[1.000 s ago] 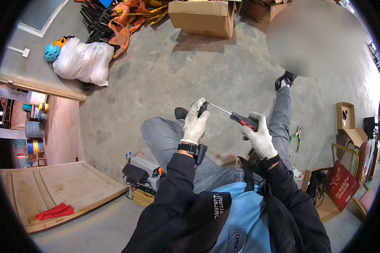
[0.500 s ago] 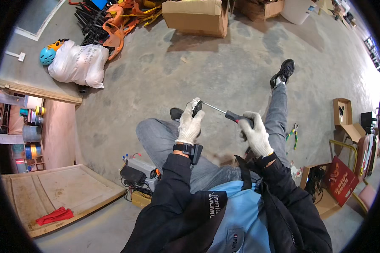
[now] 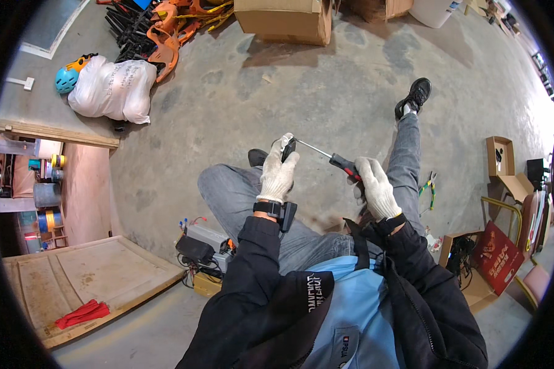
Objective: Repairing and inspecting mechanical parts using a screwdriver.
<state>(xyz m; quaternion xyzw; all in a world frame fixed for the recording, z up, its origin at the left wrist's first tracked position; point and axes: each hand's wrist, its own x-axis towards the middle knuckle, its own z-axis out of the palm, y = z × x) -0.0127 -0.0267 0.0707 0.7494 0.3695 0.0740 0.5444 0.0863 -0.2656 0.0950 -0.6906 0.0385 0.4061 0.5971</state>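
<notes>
My left hand (image 3: pixel 278 169), in a white knit glove, is closed on a small black object (image 3: pixel 289 149) whose details are too small to make out. My right hand (image 3: pixel 373 187), also gloved, grips the black and red handle of a screwdriver (image 3: pixel 342 165). Its thin metal shaft runs up and left to the black object at my left fingertips, where I cannot tell exactly what the tip touches. Both hands are above my jeans-clad legs. Green-handled pliers (image 3: pixel 431 197) lie on the floor beside my right leg.
Near my left hip are a grey metal device (image 3: pixel 204 237) and cables; a wooden panel (image 3: pixel 86 277) carries a red cloth (image 3: pixel 82 313). Open boxes (image 3: pixel 498 157) and a red board (image 3: pixel 495 255) are at right. A white sack (image 3: pixel 112 91), helmets and cardboard boxes (image 3: pixel 283 21) are farther ahead.
Both hands and the screwdriver have risen slightly in view, with the fingers of my right hand shifted on the handle. The blurred patch at upper right is gone, showing my shoe.
</notes>
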